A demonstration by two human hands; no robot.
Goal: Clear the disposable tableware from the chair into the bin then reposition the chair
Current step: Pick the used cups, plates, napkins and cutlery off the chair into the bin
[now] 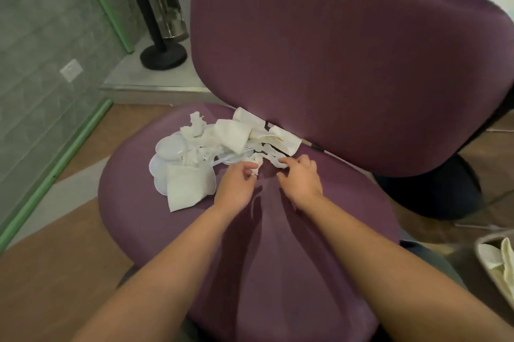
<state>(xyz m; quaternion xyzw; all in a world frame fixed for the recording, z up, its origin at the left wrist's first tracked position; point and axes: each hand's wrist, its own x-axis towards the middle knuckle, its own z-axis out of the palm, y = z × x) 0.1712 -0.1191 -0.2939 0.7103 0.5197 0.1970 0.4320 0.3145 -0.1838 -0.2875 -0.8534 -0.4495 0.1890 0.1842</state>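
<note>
Left hand [239,181] grip pinching crumpled napkin [257,161], right hand [301,177] apparently pinching another, purple chair [292,244]

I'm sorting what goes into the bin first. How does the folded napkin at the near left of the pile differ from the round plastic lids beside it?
The folded napkin is angular, opaque cream paper; the round plastic lids are smooth, bluish-white and slightly translucent. The napkin lies on top, partly covering the lids, which show only past its far and left edges. The napkin reaches nearest the person; the lids sit further back. Both rest on the purple chair seat, and neither hand touches them.
</note>
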